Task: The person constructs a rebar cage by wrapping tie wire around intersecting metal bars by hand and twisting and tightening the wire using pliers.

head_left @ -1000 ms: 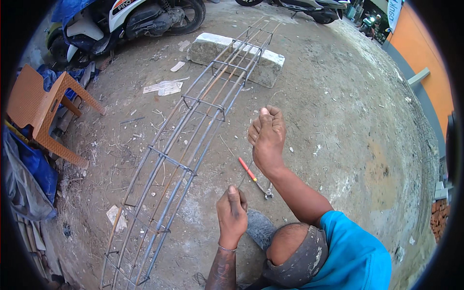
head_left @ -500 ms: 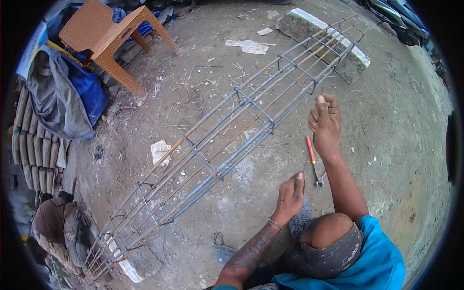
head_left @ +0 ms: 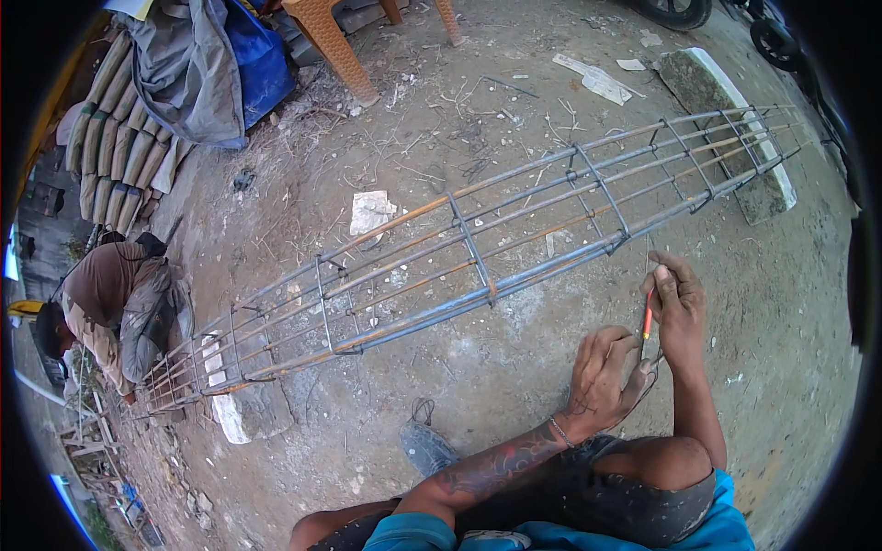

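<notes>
A long cage of steel reinforcing bars [head_left: 469,243] crosses the ground diagonally in front of me, with square stirrups tied along it. My right hand [head_left: 682,308] is close to the cage's near side, thumb and fingers pinched on a thin wire [head_left: 649,241] that sticks up past the fingertips. My left hand [head_left: 602,381] is lower and to the left, fingers bent and loosely together, thumb apart, with no held thing visible. Between the hands shows a pair of pincers [head_left: 647,321] with red-orange handles; its jaws are partly hidden by the left thumb.
Pale blocks [head_left: 680,81] [head_left: 266,409] support the cage's two ends. Another person [head_left: 110,294] crouches at its left end. An orange-brown chair [head_left: 331,46], a blue tarpaulin [head_left: 262,69] and stacked rolls [head_left: 119,138] are at the back left. A wheel [head_left: 675,11] shows at the top right.
The view has swung left and down, so the cage appears flatter. My left hand has loosened from a pinch and come nearer the right hand and the pincers. The right hand stays pinched.
</notes>
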Motion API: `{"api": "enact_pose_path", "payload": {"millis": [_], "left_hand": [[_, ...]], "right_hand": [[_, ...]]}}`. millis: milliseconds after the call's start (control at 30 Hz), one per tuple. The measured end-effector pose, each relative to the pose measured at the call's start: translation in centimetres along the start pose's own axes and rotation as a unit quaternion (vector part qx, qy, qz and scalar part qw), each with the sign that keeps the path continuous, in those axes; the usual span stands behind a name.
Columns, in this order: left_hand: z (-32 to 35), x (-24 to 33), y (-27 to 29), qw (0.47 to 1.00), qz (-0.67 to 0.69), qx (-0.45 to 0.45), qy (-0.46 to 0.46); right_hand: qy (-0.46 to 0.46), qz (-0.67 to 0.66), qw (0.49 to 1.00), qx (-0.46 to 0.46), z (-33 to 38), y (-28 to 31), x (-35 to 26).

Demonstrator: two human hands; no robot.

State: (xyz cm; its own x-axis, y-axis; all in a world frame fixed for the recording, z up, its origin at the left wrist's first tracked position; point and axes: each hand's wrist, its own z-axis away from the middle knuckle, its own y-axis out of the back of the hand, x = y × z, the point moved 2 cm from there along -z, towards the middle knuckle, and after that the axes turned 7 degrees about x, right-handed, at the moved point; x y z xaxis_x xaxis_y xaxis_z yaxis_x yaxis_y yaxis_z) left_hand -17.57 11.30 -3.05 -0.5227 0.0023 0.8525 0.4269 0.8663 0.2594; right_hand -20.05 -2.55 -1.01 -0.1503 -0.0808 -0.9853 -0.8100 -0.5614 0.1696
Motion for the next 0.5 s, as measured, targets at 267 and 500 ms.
{"api": "enact_pose_path", "payload": {"millis": [267, 500], "left_hand": [[-11.2, -2.8, 13.8, 0.941, -0.269, -0.044, 0.203], [-12.5, -5.4, 15.0, 0.865, -0.114, -0.267, 0.410]], "right_hand": [[-0.108, -0.112, 0.981, -0.116, 2.9, -4.4, 2.8], [0.130, 0.011, 0.987, -0.095, 4.3, -10.0, 1.1]]}}
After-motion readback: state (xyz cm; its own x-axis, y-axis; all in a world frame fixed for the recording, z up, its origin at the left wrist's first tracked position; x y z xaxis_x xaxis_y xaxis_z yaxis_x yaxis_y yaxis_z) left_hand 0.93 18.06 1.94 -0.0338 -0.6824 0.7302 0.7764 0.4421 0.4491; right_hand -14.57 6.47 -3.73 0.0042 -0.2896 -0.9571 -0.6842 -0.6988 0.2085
